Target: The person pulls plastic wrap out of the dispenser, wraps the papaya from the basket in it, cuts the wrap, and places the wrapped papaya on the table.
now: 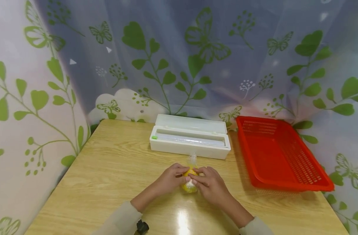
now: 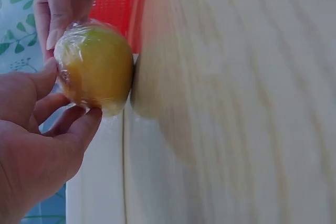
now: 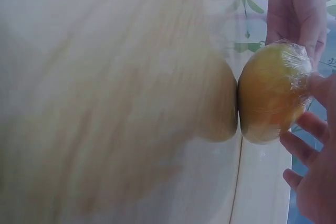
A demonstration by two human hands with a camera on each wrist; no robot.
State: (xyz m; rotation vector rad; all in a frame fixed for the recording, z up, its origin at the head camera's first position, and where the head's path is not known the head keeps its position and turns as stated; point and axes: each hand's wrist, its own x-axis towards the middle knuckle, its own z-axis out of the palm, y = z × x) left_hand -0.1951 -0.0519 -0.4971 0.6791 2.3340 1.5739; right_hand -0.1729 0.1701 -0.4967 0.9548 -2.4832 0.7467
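A round yellow fruit [image 1: 189,187], greenish on one side, sits on the wooden table wrapped in clear cling film [image 1: 192,158]. A loose end of the film stands up on its far side. From the left, my left hand [image 1: 169,179] holds the fruit, thumb and fingertips on the film. My right hand [image 1: 213,184] grips it from the other side, its fingers close to the left ones at the top. In the left wrist view the film lies wrinkled near the thumb, and the fruit [image 2: 102,69] shows smooth lower down. The right wrist view shows the fruit [image 3: 266,95] against the tabletop.
Behind the hands stands a white box [image 1: 185,149] with its lid [image 1: 190,124] raised and a roll of film [image 1: 190,139] inside. A red plastic basket [image 1: 247,156] is at the right. Patterned curtains hang behind and beside the table [image 1: 117,169].
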